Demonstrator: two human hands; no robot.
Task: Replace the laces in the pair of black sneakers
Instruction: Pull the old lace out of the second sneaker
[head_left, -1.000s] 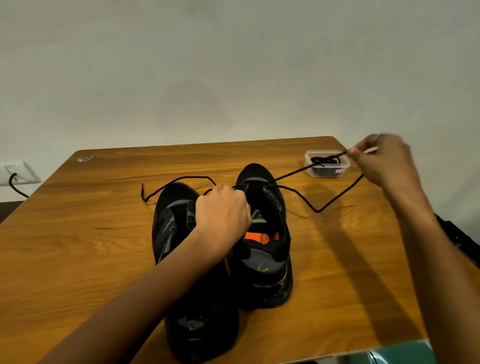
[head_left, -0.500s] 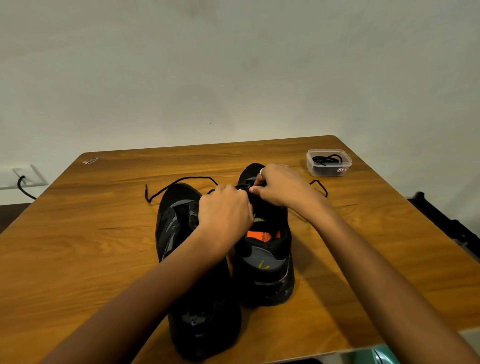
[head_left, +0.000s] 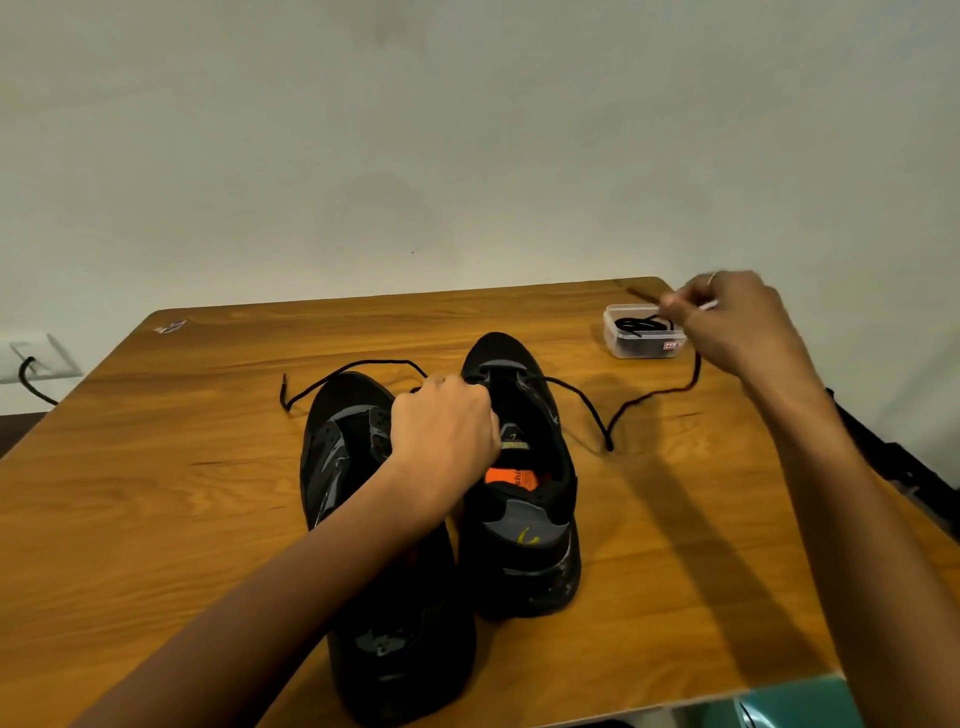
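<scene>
so, on the wooden desk (head_left: 156, 519) i see two black sneakers side by side, toes pointing away from me. the right sneaker (head_left: 519, 519) is black with a grey heel panel that has a small yellow mark, and its inside shows an orange insole label and a tongue tag. the left sneaker (head_left: 353, 467) is black with grey glossy panels on the side; it sits a little closer to me, and its heel almost reaches the near edge of the desk.

a black lace (head_left: 587, 400) goes through the front eyelets of the right sneaker. one side runs to the left, makes an arc over the desk behind the toe of the left sneaker and ends in a tip lying on the wood. the other side runs to the right, touches the desk, then rises up to my right hand (head_left: 737, 322). this hand pinches the lace end between the fingertips, above a small clear box (head_left: 644, 332) that has another black lace coiled inside and a red label on the front.

my left hand (head_left: 444, 431) is curled in a fist at the eyelets of the right sneaker. i cannot tell if it holds the lace or the shoe edge, because the knuckles hide it. my left forearm covers the middle of the left sneaker. the lace near the right hand is blurred.
</scene>
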